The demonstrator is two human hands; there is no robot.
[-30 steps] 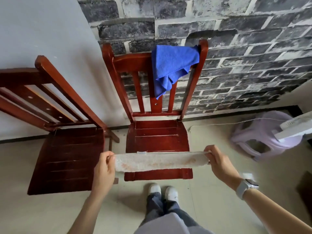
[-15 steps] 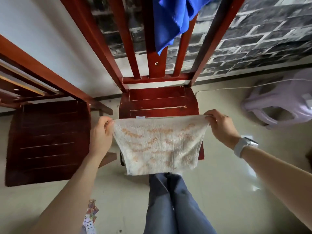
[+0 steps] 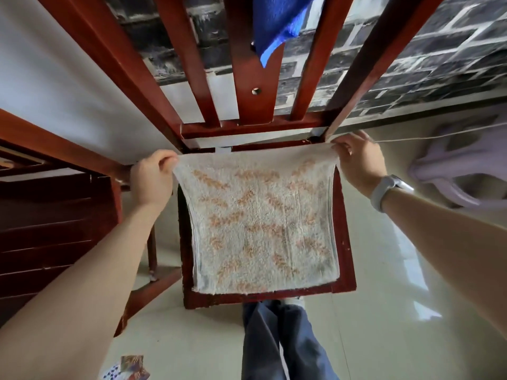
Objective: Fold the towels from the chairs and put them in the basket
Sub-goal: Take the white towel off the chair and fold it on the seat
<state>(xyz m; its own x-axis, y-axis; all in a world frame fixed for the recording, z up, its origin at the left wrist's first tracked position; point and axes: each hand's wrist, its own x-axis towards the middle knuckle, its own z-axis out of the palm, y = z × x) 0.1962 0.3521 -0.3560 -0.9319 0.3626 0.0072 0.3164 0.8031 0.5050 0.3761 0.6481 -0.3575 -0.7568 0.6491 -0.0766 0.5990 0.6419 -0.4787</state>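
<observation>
The left hand (image 3: 152, 178) is curled round the far left corner of the towel (image 3: 260, 223), the corner pinched between thumb and fingers. The right hand (image 3: 359, 160) grasps the far right corner in the same way, and a pale watch (image 3: 384, 192) is worn on that wrist. Between the two hands the far edge of the towel is held taut near the back of the seat.

The middle chair (image 3: 344, 242) is seen from above, and its seat is almost wholly covered by the towel, which is spread flat over it; the near edge lies just short of the seat's front rail. The towel is off-white with faded orange marks, and layered edges are seen along its sides.

A second chair (image 3: 55, 215) stands just beside the first, on the left. A blue towel (image 3: 277, 23) is draped over the middle chair's backrest, with one corner hanging down over the central slat. A lilac stool (image 3: 466, 171) lies on the floor to the right. Small printed cards (image 3: 126, 370) are seen on the floor near the left forearm.
</observation>
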